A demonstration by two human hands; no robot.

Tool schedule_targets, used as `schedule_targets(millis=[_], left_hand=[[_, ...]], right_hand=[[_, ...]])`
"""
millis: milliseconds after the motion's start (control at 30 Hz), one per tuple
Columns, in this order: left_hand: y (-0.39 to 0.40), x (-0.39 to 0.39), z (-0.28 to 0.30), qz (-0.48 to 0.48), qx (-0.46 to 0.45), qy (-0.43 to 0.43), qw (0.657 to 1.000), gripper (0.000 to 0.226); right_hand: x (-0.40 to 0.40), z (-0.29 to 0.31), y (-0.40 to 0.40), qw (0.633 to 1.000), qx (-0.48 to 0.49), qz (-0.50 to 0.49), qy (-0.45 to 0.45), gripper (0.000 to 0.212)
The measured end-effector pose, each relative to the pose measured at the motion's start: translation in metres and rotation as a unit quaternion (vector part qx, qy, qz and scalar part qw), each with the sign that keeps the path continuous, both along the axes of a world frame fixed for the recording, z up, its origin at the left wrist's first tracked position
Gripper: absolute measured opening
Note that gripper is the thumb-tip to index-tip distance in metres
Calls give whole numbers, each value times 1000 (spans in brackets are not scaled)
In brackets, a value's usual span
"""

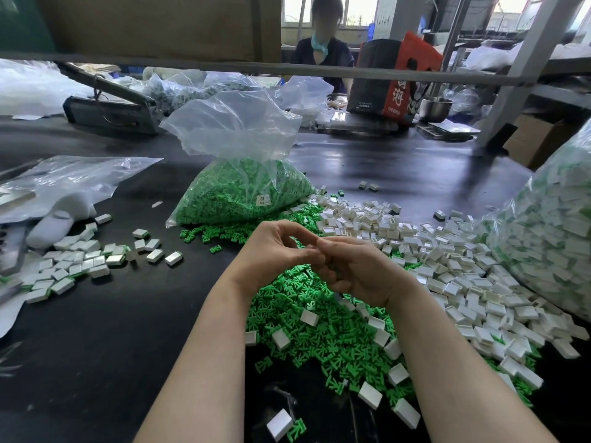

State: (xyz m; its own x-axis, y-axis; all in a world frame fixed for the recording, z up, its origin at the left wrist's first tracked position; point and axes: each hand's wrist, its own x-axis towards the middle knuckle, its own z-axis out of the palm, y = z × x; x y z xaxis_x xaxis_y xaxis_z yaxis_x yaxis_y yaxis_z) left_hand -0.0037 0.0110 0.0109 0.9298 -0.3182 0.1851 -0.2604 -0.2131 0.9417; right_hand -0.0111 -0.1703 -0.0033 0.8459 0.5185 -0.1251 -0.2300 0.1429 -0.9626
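red carton [388, 91]: character 湖 | bag label [264, 199]: print too small; illegible

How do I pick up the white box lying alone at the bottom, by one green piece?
Pinch the white box across its narrow width, coming from above: it lies flat on the table, broad face up, leaving only side walls to hold.
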Motion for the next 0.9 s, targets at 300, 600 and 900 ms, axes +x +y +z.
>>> schedule_targets(millis=[300, 600, 900], left_hand=[[16, 6, -4, 126, -72, -11, 989, 17], [16, 7, -7, 119, -63, -14, 991, 14], [17, 9, -9, 118, -63, -22, 991, 15]], right_hand=[[-17, 53, 23, 865, -394, 263, -165, 18], [-28, 67, 32, 862, -363, 338, -101, 34], [-24, 65, 35, 846, -446, 227, -185, 11]])
